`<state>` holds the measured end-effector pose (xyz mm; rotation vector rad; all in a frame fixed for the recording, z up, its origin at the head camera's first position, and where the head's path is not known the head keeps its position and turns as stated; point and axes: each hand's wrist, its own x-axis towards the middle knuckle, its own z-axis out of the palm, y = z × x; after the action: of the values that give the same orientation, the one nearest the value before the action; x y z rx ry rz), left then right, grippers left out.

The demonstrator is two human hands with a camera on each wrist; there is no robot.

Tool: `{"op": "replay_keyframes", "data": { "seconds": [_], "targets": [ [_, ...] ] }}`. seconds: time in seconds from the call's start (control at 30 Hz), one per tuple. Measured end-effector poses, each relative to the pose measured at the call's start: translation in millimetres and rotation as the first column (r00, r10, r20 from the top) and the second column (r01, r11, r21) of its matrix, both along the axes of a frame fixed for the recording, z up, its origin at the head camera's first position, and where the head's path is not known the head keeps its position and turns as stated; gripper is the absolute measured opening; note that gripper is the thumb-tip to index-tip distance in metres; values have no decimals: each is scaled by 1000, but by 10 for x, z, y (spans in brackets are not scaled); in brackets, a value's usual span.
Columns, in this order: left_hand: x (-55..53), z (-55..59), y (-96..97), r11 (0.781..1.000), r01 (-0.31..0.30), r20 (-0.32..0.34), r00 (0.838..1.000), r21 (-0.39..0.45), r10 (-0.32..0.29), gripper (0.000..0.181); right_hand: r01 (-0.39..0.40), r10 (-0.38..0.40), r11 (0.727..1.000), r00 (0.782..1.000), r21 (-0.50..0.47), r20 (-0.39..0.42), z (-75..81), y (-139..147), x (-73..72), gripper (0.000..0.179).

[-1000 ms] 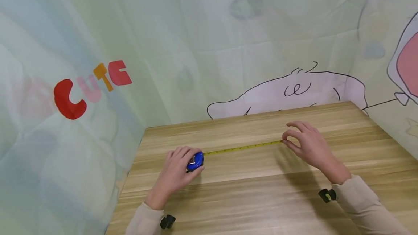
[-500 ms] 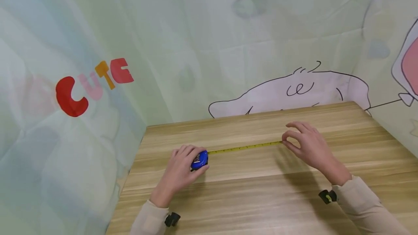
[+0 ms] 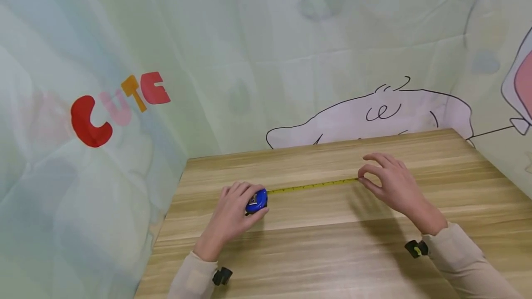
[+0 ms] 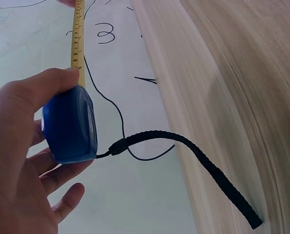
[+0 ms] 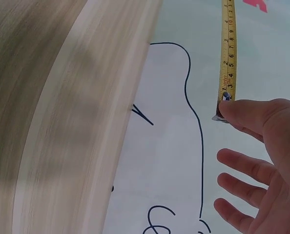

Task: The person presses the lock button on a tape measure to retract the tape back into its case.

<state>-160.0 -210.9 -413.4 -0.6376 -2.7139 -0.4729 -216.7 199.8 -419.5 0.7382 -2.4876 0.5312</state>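
Note:
A blue tape measure (image 3: 256, 201) sits in my left hand (image 3: 232, 213), its case gripped between thumb and fingers. From it a yellow blade (image 3: 311, 186) stretches straight to the right, above the table. My right hand (image 3: 392, 188) pinches the blade's end between thumb and index finger, the other fingers spread apart. In the right wrist view the metal end hook (image 5: 220, 118) shows just past the thumb tip. A black wrist strap (image 4: 198, 151) hangs from the case in the left wrist view, reaching over the wooden surface.
The wood-grain table (image 3: 316, 253) runs back to a fabric wall (image 3: 257, 59) with a line drawing along its far edge. Another fabric wall (image 3: 104, 188) with coloured letters borders the left side. A dark wrist device (image 3: 416, 248) is by the right sleeve.
My left hand has moved slightly right with the tape measure case, so the stretch of blade between the hands is shorter. The right hand has stayed almost still.

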Motion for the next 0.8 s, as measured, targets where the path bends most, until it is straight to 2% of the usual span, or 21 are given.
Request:
{"op": "replay_keyframes", "data": {
  "seconds": [0.33, 0.8],
  "targets": [
    [21, -3, -24, 1000, 4, -24, 1000, 6, -4, 52, -23, 23, 1000, 1000, -9, -8, 0, -96, -3, 16],
    [50, -8, 61, 1000, 8, -7, 1000, 27, -8, 51, -25, 25, 1000, 1000, 0, 7, 4, -190, 45, 14]
  ]
}}
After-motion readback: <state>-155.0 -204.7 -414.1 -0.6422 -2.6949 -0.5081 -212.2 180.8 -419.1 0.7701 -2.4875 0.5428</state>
